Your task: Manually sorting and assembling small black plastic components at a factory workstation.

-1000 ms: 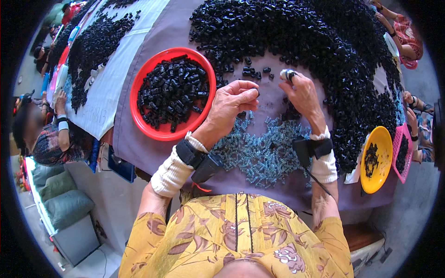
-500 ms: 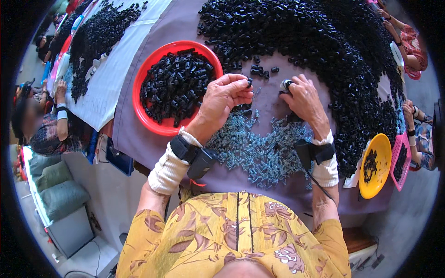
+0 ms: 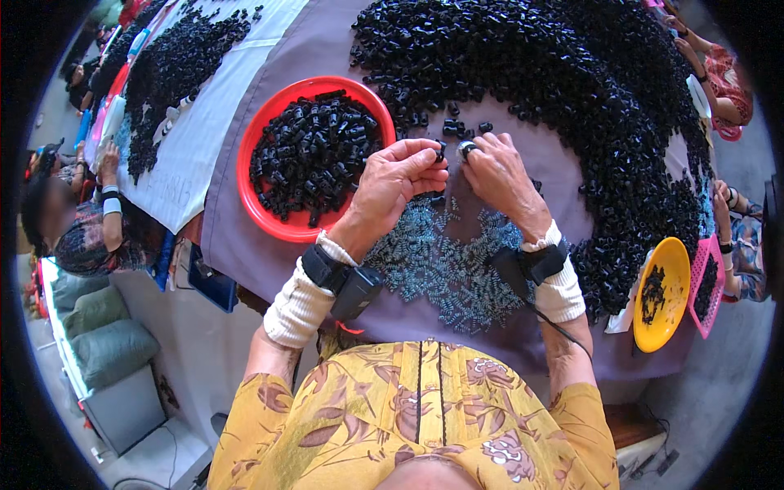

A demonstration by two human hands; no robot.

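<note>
Between the thumb and forefinger of my left hand (image 3: 400, 180) is a small black plastic piece (image 3: 440, 150), held upright over the table. My right hand (image 3: 498, 175) is close by on its right, fingers curled, with a pale and black band (image 3: 466, 150) around a fingertip. What its fingers pinch, if anything, is too small to make out. Below both hands spreads a layer of small pale blue-grey springs (image 3: 441, 265). Left of my left hand stands a red bowl (image 3: 243, 175) full of black plastic pieces (image 3: 314, 155). A few loose black pieces (image 3: 457, 128) lie just beyond my fingers.
A large heap of black pieces (image 3: 523, 49) curves around the far and right side of the purple-grey tablecloth (image 3: 278, 49). On the right are a yellow bowl (image 3: 671, 306) and a pink basket (image 3: 706, 314). Other people's hands work at the left (image 3: 108, 163) and right (image 3: 722, 196) edges.
My right hand has moved left, close to my left hand. The left hand keeps its hold on the black piece, almost in place.
</note>
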